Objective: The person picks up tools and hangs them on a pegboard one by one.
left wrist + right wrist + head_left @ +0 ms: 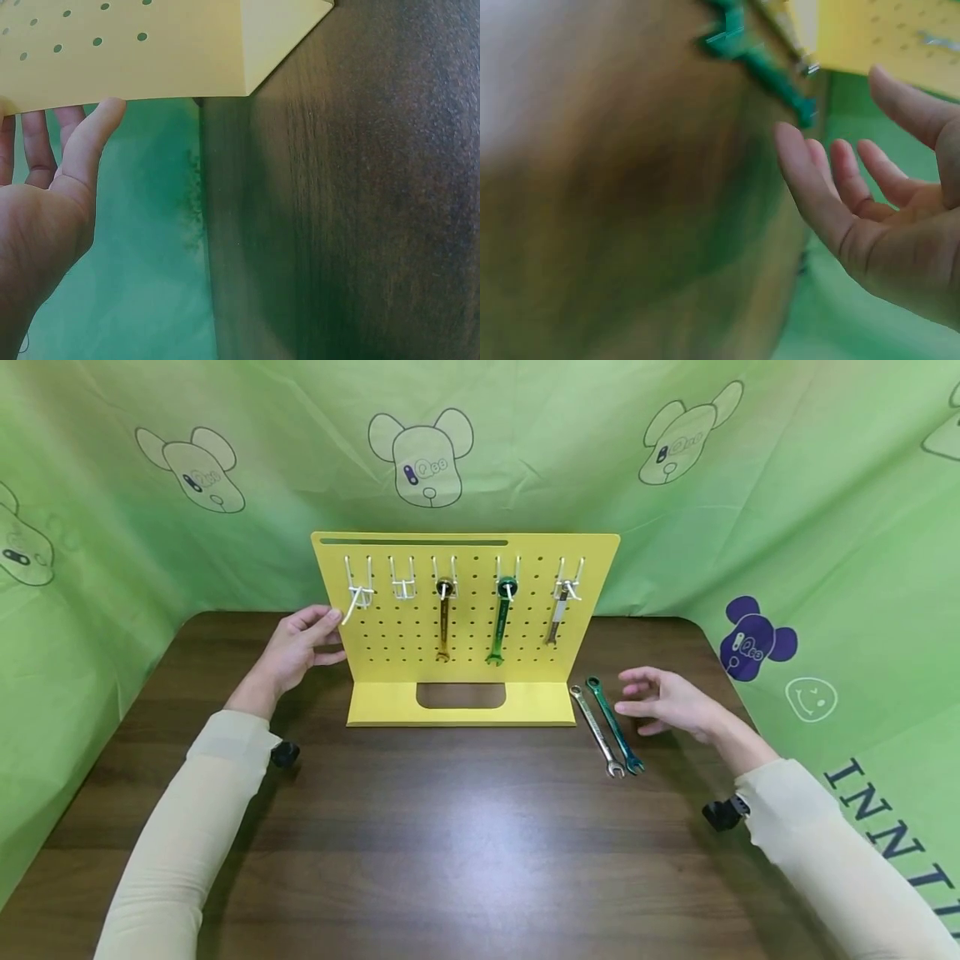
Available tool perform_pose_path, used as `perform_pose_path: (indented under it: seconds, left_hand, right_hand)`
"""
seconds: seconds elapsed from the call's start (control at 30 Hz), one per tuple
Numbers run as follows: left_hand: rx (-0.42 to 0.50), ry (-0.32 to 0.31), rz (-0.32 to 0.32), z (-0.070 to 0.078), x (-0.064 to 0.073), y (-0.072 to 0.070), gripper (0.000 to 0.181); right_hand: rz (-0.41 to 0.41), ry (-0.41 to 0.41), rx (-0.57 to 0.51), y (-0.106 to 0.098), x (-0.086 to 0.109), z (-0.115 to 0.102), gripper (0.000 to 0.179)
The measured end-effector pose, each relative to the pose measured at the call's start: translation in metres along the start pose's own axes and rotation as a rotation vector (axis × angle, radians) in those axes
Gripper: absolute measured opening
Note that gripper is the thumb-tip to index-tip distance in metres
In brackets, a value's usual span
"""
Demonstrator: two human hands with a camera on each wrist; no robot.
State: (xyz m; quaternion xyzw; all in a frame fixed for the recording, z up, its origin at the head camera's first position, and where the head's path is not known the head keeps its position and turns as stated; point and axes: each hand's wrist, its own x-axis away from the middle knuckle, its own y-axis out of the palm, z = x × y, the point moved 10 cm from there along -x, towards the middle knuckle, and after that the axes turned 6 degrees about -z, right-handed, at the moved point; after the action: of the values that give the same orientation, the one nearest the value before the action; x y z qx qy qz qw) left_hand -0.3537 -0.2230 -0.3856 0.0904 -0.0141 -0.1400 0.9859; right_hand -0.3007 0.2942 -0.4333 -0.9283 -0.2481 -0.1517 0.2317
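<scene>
My left hand [294, 647] is pinching the left edge of the yellow pegboard [390, 670], which stands on the brown table [480, 827]. My right hand [667, 700], loosely spread, is just beside the green wrench [612, 722], which lies flat next to the silver wrench [596, 731].

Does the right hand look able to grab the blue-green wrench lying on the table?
Very likely yes: the right hand is empty and close beside the blue-green wrench, with nothing visible between them. The silver wrench lies on the other side, so it shouldn't block.
</scene>
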Motion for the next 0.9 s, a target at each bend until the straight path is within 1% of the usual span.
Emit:
perform_pose_path:
  seconds: [0.13, 0.23, 0.37, 0.47, 0.63, 0.9]
  left_hand:
    - [-0.009, -0.003, -0.006, -0.001, -0.001, 0.001, 0.012]
    - [-0.014, -0.001, -0.003, -0.001, -0.002, 0.0, 0.013]
    - [-0.017, -0.004, 0.002, -0.001, -0.002, -0.002, 0.014]
    - [-0.014, -0.004, 0.007, -0.002, -0.001, -0.004, 0.015]
    - [-0.002, 0.013, 0.012, 0.0, 0.0, -0.007, 0.014]
    - [0.002, 0.013, 0.002, -0.002, -0.001, 0.0, 0.014]
  right_hand:
    - [-0.014, 0.078, -0.011, 0.002, 0.0, 0.031, 0.083]
    - [-0.012, 0.1, 0.037, 0.006, -0.004, 0.04, 0.084]
    - [-0.004, 0.099, 0.162, 0.011, -0.008, 0.038, 0.081]
    - [0.005, 0.102, 0.22, 0.013, -0.01, 0.035, 0.078]
    - [0.015, 0.107, 0.232, 0.013, -0.012, 0.032, 0.071]
    - [0.026, 0.116, 0.237, 0.008, -0.009, 0.035, 0.063]
